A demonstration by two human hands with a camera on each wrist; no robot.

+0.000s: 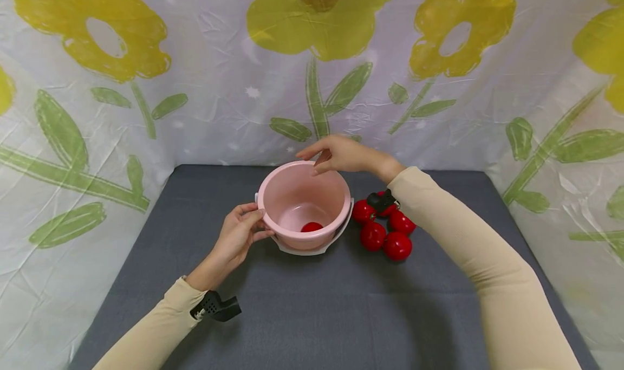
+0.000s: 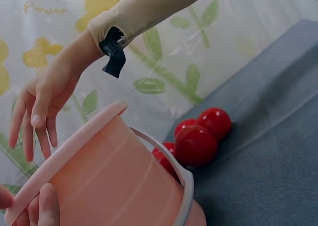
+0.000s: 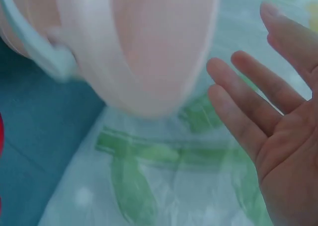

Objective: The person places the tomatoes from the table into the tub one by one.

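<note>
A pink bucket [image 1: 280, 194] stands on the grey tabletop, its open top tilted towards me. My left hand [image 1: 236, 234] pinches its left rim between thumb and fingers. At the bottom of the bucket lies a red tomato [image 1: 311, 227], partly hidden by the near wall. My right hand [image 1: 348, 154] hovers over the far right of the rim, fingers spread and holding nothing, as the right wrist view also shows. Several glossy red tomatoes [image 1: 372, 236] sit in a cluster just right of the bucket, partly under my right forearm.
The bucket's white handle [image 1: 343, 228] hangs down around its front right side. A dark grey cloth [image 1: 312, 316] covers the table. Behind and at both sides hangs a white curtain [image 1: 214, 88] printed with yellow flowers, close to the table's far edge.
</note>
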